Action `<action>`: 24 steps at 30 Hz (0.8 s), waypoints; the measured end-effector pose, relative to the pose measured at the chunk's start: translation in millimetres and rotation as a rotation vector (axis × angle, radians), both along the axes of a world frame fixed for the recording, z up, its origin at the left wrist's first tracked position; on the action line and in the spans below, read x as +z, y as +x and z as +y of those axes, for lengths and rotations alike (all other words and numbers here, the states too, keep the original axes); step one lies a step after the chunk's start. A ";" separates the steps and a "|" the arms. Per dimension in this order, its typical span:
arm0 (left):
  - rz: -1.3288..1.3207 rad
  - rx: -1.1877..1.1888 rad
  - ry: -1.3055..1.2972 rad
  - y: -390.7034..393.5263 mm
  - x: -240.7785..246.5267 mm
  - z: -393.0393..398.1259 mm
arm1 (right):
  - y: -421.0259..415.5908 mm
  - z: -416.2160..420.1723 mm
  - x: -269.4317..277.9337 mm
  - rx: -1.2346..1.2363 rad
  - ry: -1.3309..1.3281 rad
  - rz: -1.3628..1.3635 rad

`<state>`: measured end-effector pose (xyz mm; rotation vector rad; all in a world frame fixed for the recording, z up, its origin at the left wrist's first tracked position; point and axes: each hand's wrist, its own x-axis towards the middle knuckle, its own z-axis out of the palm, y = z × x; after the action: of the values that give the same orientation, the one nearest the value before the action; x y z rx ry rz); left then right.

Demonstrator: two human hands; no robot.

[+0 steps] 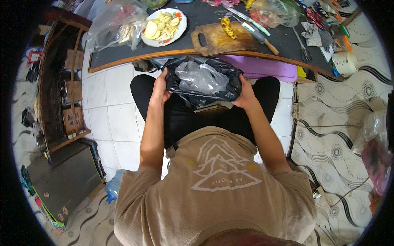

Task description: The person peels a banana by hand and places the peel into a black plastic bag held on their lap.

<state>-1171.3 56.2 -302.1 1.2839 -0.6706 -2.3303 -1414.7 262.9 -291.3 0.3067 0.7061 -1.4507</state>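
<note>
Between my knees, a container lined with a black plastic bag [174, 73] is held from both sides. My left hand [160, 86] grips its left edge, thumb on top. On the opposite edge, my right hand [245, 92] holds the black plastic in the same way. A crumpled clear plastic bag [201, 78] lies inside the lined opening. The container under the plastic is mostly hidden. Just beyond it, a wooden cutting board [212, 38] rests at the table's near edge with a spotted ripe banana [227, 27] on it.
On the dark table [286, 46] are a plate [183, 27] of peeled pale pieces, a knife with a wooden handle [261, 38], another knife [249, 20], scissors [304, 52] and plastic bags [114, 27]. A purple plastic lid or tub [261, 67] sits below the table edge. Shelves [58, 83] stand at left.
</note>
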 end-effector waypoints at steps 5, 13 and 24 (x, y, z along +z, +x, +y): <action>-0.163 0.114 0.043 28.6 -83.5 -45.1 | 11.5 -38.8 -81.4 0.281 0.147 -0.001; -0.593 0.112 -0.329 43.9 -179.8 -102.3 | 34.8 -91.8 -107.7 0.315 0.402 0.145; -0.566 0.109 -0.466 110.3 -231.4 -172.2 | 82.6 -146.6 -143.7 0.107 0.413 0.159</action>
<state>-1061.0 -115.9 -533.5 1.6890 -1.1965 -1.5762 -1332.1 116.3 -435.0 0.4668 1.1376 -1.2290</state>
